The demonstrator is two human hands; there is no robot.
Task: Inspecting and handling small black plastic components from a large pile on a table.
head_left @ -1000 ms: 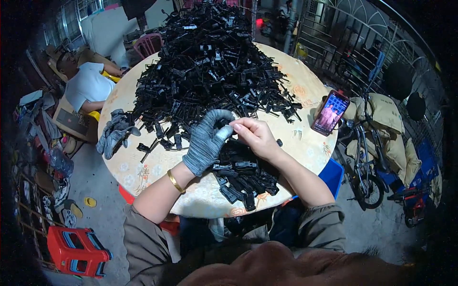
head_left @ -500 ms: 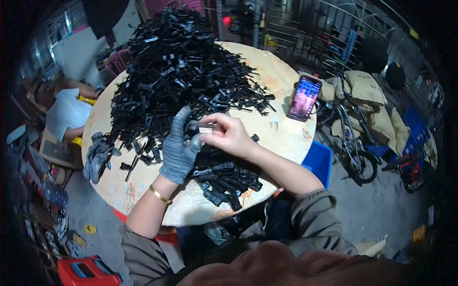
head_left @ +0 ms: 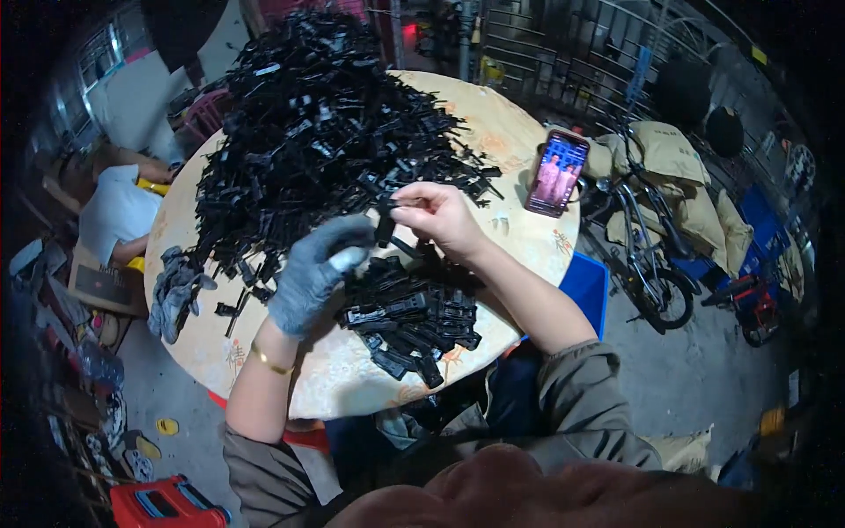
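While a spare grey glove (head_left: 173, 290) lies crumpled at the table's left edge, the round table (head_left: 352, 387) carries a big heap of black plastic parts (head_left: 308, 141) across its far half. Left hand (head_left: 317, 273), in a grey glove, is curled loosely over the tabletop, fingers bent, can't tell if anything is in it. Just right of it, a smaller pile of black parts (head_left: 409, 317) sits near the table's front edge (more tightly bunched than the heap). Right hand (head_left: 440, 216), bare, pinches one black plastic piece (head_left: 385, 231) between thumb and fingertips, held just above that pile. Further right, a phone (head_left: 556, 173) with lit screen lies at the table's right rim; a bicycle (head_left: 647, 255) stands beyond. No bins or trays visible.
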